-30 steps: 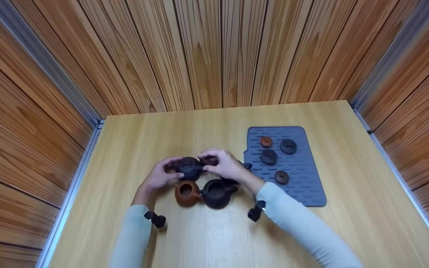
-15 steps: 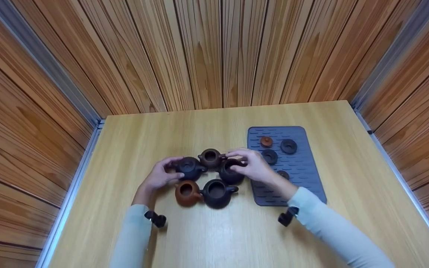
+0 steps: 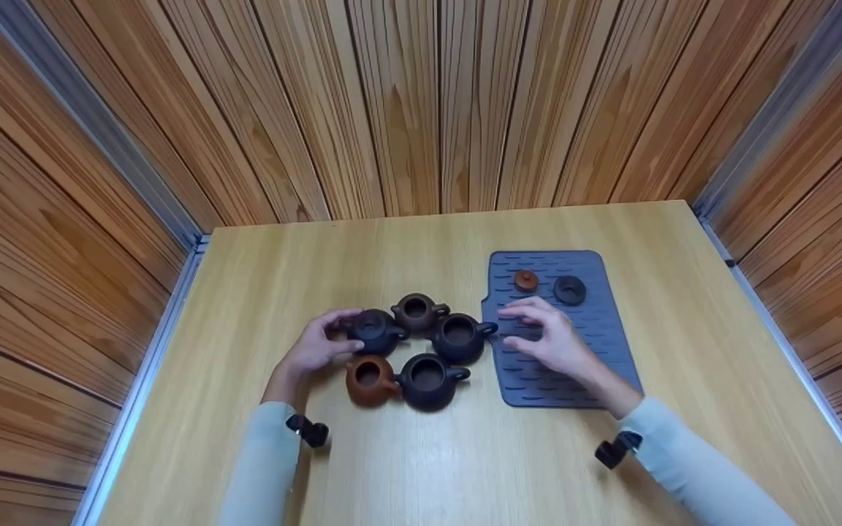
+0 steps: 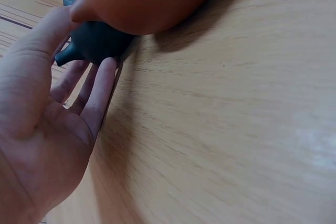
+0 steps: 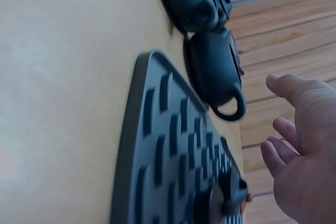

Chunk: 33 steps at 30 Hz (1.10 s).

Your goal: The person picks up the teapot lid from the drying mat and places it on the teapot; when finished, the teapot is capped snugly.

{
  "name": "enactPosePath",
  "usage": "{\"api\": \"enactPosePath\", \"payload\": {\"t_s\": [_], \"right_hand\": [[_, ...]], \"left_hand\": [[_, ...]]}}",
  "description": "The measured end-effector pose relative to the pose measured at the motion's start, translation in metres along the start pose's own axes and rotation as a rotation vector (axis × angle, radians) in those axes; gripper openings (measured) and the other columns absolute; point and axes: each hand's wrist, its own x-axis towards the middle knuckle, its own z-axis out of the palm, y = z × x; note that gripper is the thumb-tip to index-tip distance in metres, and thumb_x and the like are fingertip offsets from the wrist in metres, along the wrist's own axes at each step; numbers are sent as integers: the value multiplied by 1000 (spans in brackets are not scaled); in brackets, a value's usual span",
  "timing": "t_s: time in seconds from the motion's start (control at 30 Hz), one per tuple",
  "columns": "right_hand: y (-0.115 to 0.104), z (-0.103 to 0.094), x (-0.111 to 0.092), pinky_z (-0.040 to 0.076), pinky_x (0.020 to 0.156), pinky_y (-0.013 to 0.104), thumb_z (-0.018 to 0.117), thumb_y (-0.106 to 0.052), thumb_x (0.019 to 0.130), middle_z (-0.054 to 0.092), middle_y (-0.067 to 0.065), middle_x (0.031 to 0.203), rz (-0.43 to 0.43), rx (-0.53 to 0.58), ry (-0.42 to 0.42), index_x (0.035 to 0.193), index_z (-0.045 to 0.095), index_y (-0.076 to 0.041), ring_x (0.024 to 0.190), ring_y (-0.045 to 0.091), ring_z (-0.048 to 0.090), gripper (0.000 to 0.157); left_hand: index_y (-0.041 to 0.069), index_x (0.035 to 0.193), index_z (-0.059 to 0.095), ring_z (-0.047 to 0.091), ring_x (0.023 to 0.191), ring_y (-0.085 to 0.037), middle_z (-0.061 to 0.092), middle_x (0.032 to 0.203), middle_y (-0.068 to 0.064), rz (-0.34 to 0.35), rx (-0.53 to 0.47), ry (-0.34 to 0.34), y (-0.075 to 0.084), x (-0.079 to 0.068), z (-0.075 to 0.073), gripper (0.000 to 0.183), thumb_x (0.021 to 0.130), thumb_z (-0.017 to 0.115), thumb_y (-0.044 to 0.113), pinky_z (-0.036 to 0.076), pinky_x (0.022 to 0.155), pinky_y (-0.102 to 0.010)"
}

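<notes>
In the head view my left hand (image 3: 313, 343) holds a small dark teapot (image 3: 376, 343) with its lid on, thumb and fingers on opposite sides of the body. The left wrist view shows fingertips against this dark pot (image 4: 100, 43), near its spout. My right hand (image 3: 554, 342) hovers over the grey mat (image 3: 596, 372) with fingers spread and nothing between them. Just left of it stands a lidless black teapot (image 3: 460, 351), its handle toward the fingers. Lids lie on the mat; an orange lid (image 3: 525, 280) and a black ring-topped lid (image 3: 570, 290) show, others are hidden beneath the hand.
More lidless teapots crowd round the held one: a brown pot (image 3: 415, 321) behind, an orange pot (image 3: 368, 394) in front, and a black pot (image 3: 427, 394) at front right. Wood-panelled walls (image 3: 406, 109) enclose the table (image 3: 406, 467).
My right hand has moved right, from the brown pot past the black teapot and over the mat, uncovering both pots and hiding some lids. My left hand keeps its hold on the dark teapot.
</notes>
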Motion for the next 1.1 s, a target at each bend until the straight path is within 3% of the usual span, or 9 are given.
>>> {"api": "enactPosePath", "payload": {"t_s": [0.13,0.33,0.47,0.53,0.8,0.9,0.97,1.1], "right_hand": [[10,-11,-12,59,112,53,92,-3,91,74,11,141,39,-26,43,136,81,-9,135,25,67,46],[27,-21,-24,54,108,38,93,-6,92,73,13,140,98,-37,88,136,81,-8,131,15,59,45],[37,-28,-31,53,106,32,92,-6,92,73,14,138,120,-44,104,135,81,-9,129,6,56,44],[41,-31,-34,54,106,28,92,-6,92,73,13,137,122,-37,94,136,81,-10,128,4,57,45],[59,-43,-39,58,100,18,90,-5,94,70,18,136,57,55,-22,140,77,-4,121,19,68,48],[66,-45,-40,58,97,14,88,1,93,70,25,134,21,117,-48,135,77,5,119,12,67,43],[70,-47,-41,57,97,12,87,5,93,70,28,130,-3,145,-64,131,77,9,118,3,66,39],[77,-50,-41,55,98,10,84,7,94,74,26,123,-2,171,-92,122,81,8,116,-7,66,27]], "left_hand": [[12,152,70,64,136,-29,72,147,-16,38,15,-2,-2,1,-1,60,96,91,18,45,121,-38],[8,158,64,57,148,-39,65,156,-22,-48,-10,-3,4,-1,0,62,100,84,6,37,133,-57],[8,159,63,54,151,-41,63,157,-23,-68,-24,2,7,0,2,62,100,82,3,33,136,-60],[9,158,64,54,150,-40,63,157,-22,-71,-26,8,7,0,2,62,99,83,2,33,136,-59],[7,159,62,53,152,-43,61,160,-24,-85,-8,5,9,2,1,63,99,81,1,32,136,-61],[6,158,63,55,149,-42,63,159,-24,-73,-4,1,8,2,1,63,98,83,1,37,133,-56],[7,156,65,59,145,-38,65,156,-23,-52,-1,0,6,3,1,63,97,85,4,41,128,-47],[11,152,70,64,134,-29,71,148,-18,29,5,-2,-6,6,-2,61,95,90,11,47,115,-34]]}}
